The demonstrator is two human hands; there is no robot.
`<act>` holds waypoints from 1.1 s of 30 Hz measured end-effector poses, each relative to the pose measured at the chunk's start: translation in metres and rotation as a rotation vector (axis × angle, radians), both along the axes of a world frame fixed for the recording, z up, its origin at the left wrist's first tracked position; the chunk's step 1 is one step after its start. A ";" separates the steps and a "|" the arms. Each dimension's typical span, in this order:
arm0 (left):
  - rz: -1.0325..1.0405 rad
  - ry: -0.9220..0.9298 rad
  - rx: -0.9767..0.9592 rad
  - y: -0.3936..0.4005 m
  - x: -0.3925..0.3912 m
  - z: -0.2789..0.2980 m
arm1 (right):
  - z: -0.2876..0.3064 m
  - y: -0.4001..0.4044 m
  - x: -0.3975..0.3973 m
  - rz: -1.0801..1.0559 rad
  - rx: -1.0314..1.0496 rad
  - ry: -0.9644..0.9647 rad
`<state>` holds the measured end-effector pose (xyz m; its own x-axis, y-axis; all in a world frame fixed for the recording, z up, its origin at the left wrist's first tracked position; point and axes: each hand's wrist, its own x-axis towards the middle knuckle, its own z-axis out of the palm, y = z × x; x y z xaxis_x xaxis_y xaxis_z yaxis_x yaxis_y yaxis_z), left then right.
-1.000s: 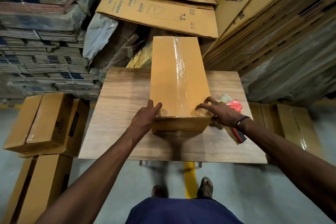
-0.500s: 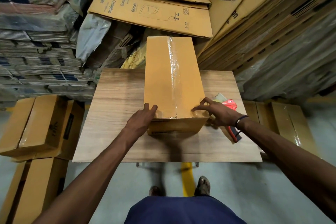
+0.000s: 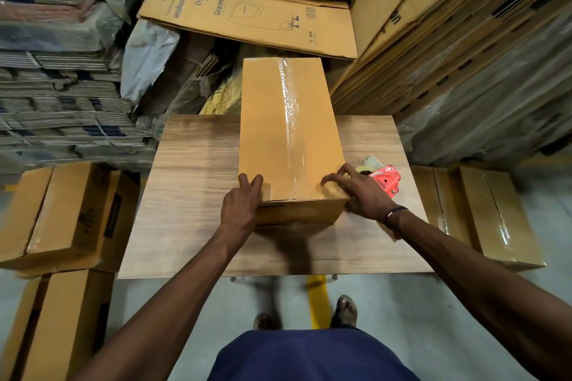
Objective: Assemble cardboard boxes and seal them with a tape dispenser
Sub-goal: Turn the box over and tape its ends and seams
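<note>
A long brown cardboard box, sealed down its top seam with a strip of clear tape, lies lengthwise on a light wood-grain table, its far end reaching past the table's 12 o'clock edge. The left hand grips the box's near corner at about 8 o'clock, fingers straight on the top face and the palm wrapped over the edge. The right hand sits at the corner at roughly 4 o'clock, fingers spread and bent, their tips pressing on the top face beside the tape; whether the thumb holds the side cannot be made out. A dark band circles that wrist. Just beyond the right hand, at the box's 3 o'clock, a red tape dispenser rests on the table. Taped cardboard boxes stand on the floor at the table's 3 o'clock, more at 9 o'clock, and flattened printed cartons are stacked at 12 o'clock.
</note>
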<state>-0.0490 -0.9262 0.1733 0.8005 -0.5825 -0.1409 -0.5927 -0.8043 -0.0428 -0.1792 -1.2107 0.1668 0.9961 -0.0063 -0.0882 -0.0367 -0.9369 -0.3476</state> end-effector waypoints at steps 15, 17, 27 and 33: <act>0.102 0.126 -0.012 -0.008 -0.001 -0.003 | -0.001 0.005 0.012 -0.226 0.114 0.073; 0.161 0.168 -0.115 -0.004 -0.001 0.002 | 0.003 0.005 0.011 -0.226 0.095 0.111; 0.689 0.425 -0.400 -0.032 -0.005 0.003 | -0.003 0.051 0.029 -0.891 0.441 0.191; 0.804 0.549 -0.522 -0.029 0.010 -0.005 | -0.011 0.046 0.023 -0.873 0.540 0.134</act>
<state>-0.0392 -0.9550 0.1685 0.8764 -0.0116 -0.4815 0.2769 -0.8060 0.5232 -0.1563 -1.1644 0.1560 0.6450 -0.6487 -0.4039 -0.6984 -0.2859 -0.6562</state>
